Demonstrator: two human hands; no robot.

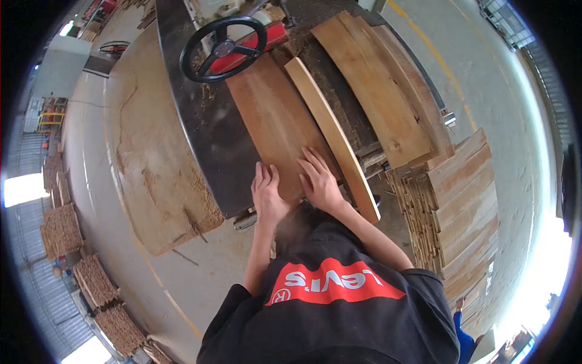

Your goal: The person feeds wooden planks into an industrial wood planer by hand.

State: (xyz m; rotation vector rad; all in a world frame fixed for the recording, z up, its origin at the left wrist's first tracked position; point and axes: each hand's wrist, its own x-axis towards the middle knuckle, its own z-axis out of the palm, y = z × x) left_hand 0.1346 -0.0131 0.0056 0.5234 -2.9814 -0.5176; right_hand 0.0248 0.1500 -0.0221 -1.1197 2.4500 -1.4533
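Observation:
A wide reddish-brown board (267,109) lies flat on the dark machine table (212,145), its far end close to a red part below a black handwheel (223,50). My left hand (267,191) is at the board's near left edge, fingers extended. My right hand (319,181) lies on top of the same board near its right side, fingers spread. Just right of the board, a narrow light strip of wood (333,133) runs alongside it. Neither hand touches the strip.
Wide planks (376,91) lie on the right of the machine. Stacked boards (464,200) stand beyond them. A large dusty panel (142,151) is at the left, with wood stacks (60,230) farther out. Someone's blue sleeve (464,340) shows at the lower right.

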